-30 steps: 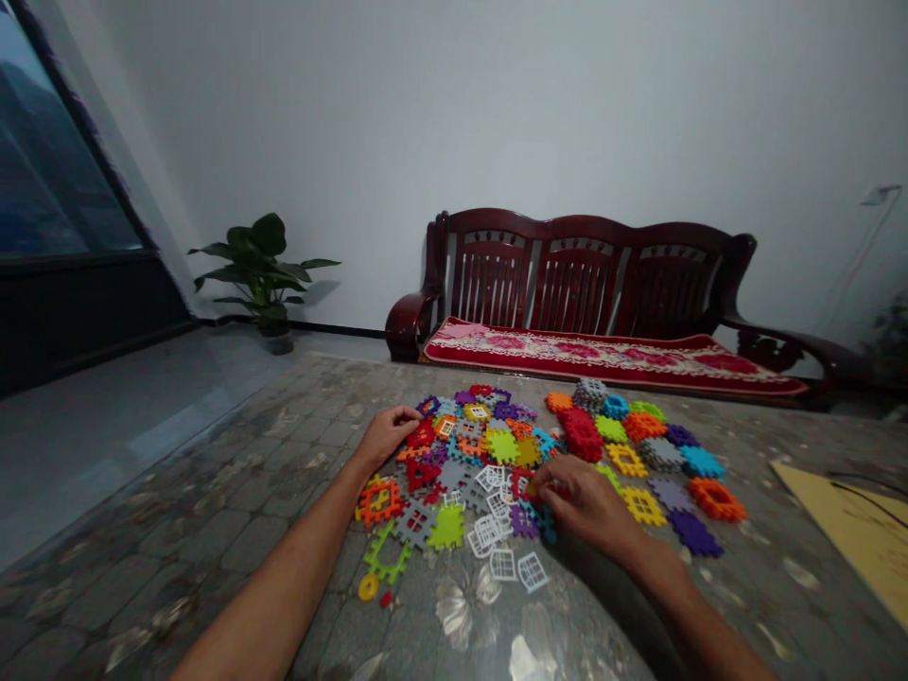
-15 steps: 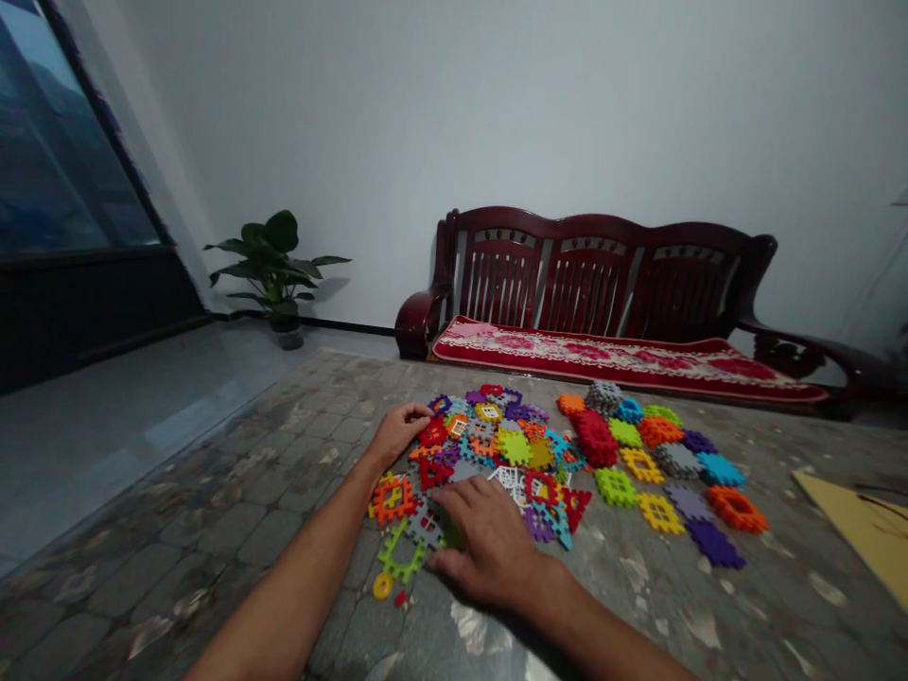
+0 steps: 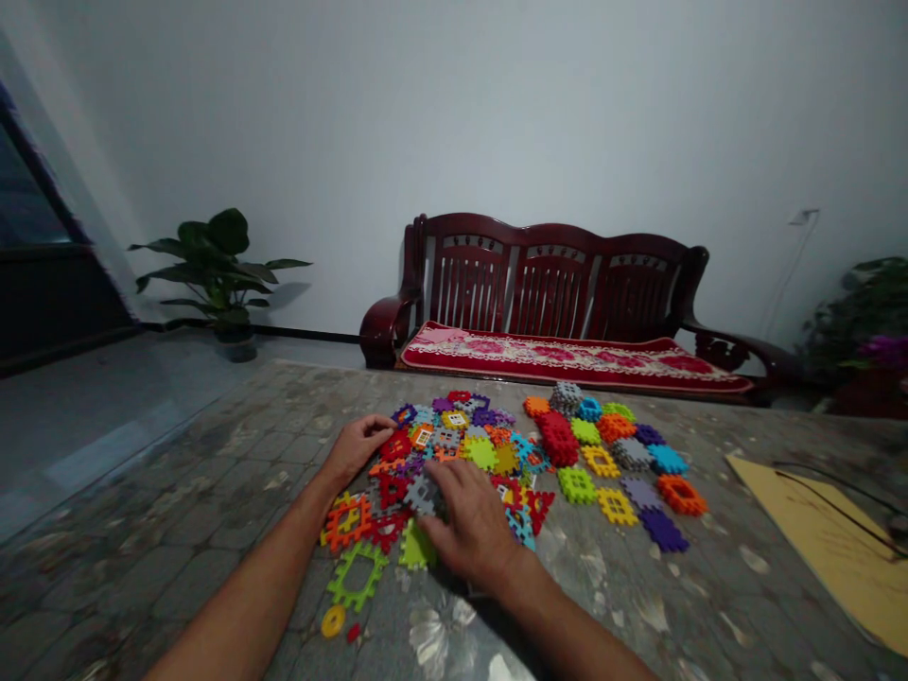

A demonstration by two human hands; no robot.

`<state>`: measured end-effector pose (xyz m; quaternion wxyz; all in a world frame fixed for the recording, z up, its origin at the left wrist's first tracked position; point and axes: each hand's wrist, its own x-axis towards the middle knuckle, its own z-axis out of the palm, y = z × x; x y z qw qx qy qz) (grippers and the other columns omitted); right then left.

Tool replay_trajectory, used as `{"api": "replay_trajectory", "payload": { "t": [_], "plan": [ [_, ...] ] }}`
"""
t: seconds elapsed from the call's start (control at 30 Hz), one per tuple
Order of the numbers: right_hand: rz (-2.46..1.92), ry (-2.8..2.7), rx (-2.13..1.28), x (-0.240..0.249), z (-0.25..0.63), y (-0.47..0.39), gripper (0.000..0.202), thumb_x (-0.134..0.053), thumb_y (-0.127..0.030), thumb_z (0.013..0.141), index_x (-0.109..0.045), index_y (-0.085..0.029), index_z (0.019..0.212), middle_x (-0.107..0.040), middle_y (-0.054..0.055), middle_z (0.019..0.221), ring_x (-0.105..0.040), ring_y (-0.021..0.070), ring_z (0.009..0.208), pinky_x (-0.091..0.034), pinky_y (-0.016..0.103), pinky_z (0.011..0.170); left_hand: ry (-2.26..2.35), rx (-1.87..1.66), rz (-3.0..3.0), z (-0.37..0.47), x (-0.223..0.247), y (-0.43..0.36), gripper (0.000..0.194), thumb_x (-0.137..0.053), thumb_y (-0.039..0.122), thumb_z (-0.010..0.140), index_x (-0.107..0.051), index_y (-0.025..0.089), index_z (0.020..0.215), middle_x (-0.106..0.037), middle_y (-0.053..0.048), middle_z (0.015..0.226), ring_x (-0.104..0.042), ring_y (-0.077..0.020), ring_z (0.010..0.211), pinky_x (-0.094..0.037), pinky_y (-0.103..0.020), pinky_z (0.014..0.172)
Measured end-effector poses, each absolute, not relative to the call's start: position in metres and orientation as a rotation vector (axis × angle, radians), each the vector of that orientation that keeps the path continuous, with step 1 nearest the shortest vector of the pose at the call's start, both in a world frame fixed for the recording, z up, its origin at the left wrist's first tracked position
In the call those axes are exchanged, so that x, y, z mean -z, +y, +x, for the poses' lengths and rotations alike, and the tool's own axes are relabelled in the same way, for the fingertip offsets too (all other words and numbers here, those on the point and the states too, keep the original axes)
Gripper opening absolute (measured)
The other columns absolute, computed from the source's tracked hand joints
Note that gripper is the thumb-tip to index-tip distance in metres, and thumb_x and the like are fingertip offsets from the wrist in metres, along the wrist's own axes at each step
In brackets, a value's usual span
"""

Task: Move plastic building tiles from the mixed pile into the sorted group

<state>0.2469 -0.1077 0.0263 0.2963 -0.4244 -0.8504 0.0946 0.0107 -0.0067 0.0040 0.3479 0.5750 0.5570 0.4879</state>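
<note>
Between the thumb and fingers of my right hand [image 3: 472,520], a grey notched building tile [image 3: 424,494] with window openings is held above the front of the mixed pile. My left hand [image 3: 361,446] rests at the pile's left edge, fingers loosely curved and slightly apart, tips beside a red tile [image 3: 395,445]. Below the right hand lies a light green tile [image 3: 416,546], partly covered. An orange frame tile [image 3: 349,522] and a green frame tile [image 3: 357,573] lie nearer to me. The right hand hides part of the pile.
Sorted stacks, including red tiles [image 3: 558,438] and purple tiles [image 3: 663,530], stand right of the pile. A yellow board [image 3: 823,539] with a dark cable lies far right. Behind the table is a wooden bench [image 3: 553,284]; a potted plant [image 3: 231,274] stands left.
My right hand has picked up the grey tile from the front of the pile and raised it. My left hand stays by the red tile. The view has turned to the right.
</note>
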Motion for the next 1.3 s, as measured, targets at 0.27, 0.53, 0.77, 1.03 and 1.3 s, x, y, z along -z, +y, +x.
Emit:
{"api": "replay_trajectory", "payload": {
  "t": [0.27,0.53,0.77,1.03,1.3],
  "plan": [
    [-1.641,-1.900,-0.057,-0.027,0.300,-0.062,0.060,-0.064,-0.033,0.082,-0.046,-0.021,0.138,-0.061,0.013,0.124,-0.056,0.0310,0.113,-0.042,0.042,0.094,1.468,-1.256,1.468,0.011,-0.004,-0.005,0.036,-0.070,0.049,0.059,-0.071,0.017,0.077,-0.072,-0.003,0.073,-0.063,-0.0202,0.069,-0.049,-0.031,0.068],
    [-1.623,-1.959,-0.062,-0.033,0.304,-0.064,0.063,-0.052,-0.011,0.071,-0.054,-0.022,0.133,-0.063,0.008,0.129,-0.054,0.0280,0.117,-0.039,0.041,0.099,1.469,-1.274,1.476,0.011,-0.002,-0.005,0.035,-0.069,0.048,0.060,-0.071,0.018,0.077,-0.071,-0.003,0.071,-0.063,-0.0200,0.068,-0.049,-0.029,0.065],
    [-1.528,-2.119,-0.102,-0.021,0.310,-0.057,0.066,-0.050,-0.009,0.072,-0.052,-0.020,0.137,-0.057,0.006,0.139,-0.040,0.0280,0.135,-0.028,0.046,0.112,1.474,-1.272,1.473,0.010,-0.003,-0.004,0.038,-0.070,0.050,0.058,-0.071,0.018,0.077,-0.072,-0.003,0.071,-0.064,-0.0199,0.067,-0.049,-0.030,0.065],
    [-1.497,-2.130,-0.035,-0.014,0.311,-0.054,0.046,-0.055,-0.022,0.085,-0.057,-0.023,0.131,-0.064,0.008,0.126,-0.047,0.0279,0.126,-0.033,0.045,0.108,1.477,-1.270,1.498,0.008,-0.002,-0.003,0.036,-0.071,0.049,0.059,-0.072,0.017,0.077,-0.073,-0.004,0.074,-0.064,-0.0202,0.068,-0.049,-0.030,0.067],
    [-1.551,-2.014,0.123,-0.017,0.313,-0.050,0.030,-0.045,-0.025,0.096,-0.064,-0.025,0.120,-0.066,0.007,0.105,-0.055,0.0237,0.103,-0.041,0.036,0.093,1.451,-1.268,1.452,0.009,-0.002,-0.003,0.034,-0.070,0.046,0.058,-0.072,0.017,0.077,-0.071,-0.003,0.070,-0.063,-0.0187,0.065,-0.047,-0.029,0.064]
  ]
}}
